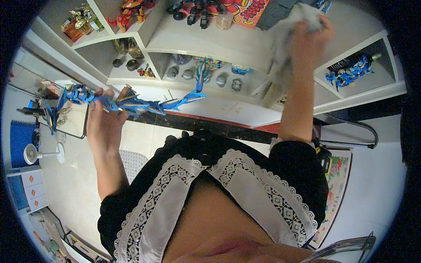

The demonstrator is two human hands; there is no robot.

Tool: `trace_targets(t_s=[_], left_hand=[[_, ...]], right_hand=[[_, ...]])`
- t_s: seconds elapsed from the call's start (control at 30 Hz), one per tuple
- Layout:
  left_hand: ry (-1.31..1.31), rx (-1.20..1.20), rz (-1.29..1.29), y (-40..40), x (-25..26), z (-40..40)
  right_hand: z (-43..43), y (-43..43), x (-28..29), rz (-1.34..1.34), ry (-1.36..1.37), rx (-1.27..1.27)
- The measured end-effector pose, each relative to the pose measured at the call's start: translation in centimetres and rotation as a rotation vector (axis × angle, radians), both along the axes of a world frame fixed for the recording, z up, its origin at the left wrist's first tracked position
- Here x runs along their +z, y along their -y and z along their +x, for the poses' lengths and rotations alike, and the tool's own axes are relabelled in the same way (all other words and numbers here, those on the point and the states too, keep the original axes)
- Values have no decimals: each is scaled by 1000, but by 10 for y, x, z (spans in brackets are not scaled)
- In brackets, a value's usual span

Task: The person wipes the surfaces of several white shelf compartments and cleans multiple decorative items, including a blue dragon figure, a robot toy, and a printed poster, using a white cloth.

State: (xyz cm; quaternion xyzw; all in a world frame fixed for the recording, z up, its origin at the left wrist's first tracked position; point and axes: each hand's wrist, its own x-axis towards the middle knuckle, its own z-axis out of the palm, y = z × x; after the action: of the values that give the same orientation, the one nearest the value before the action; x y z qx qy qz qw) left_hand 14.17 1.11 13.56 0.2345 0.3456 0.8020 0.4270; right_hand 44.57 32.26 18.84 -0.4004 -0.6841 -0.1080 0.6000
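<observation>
A long blue model figure (141, 103), jointed and spiky like a dragon, lies across the fingers of my left hand (107, 121) at the left of the view. One pointed end of it rises in front of the shelves. My right hand (310, 36) is raised at the upper right and grips a pale grey-white cloth (279, 42), which hangs down, blurred, over the white display shelf (210, 52). Part of the shelf behind the cloth is hidden.
Shelf compartments hold a red and gold robot figure (130, 14), dark figures (197, 14), a small clear jar (224, 20), grey figurines (221, 80) and another blue figure (350, 74). A white fan (61, 153) stands at the left, a stool (133, 164) below my left hand.
</observation>
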Motion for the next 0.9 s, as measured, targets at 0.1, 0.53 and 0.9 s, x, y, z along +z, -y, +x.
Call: trace_targets(t_s=[0.1,0.53,0.9], left_hand=[[-10,10,-32,6,-5,0],[40,3,-38,27,-20,-28],[77,-54,0,46,-33,-70]], right_hand=[[-20,-40,-38,-21,463,-113],[-29,-48,-133,-495,870,-146],[-151,3,-129,-427,856,44]])
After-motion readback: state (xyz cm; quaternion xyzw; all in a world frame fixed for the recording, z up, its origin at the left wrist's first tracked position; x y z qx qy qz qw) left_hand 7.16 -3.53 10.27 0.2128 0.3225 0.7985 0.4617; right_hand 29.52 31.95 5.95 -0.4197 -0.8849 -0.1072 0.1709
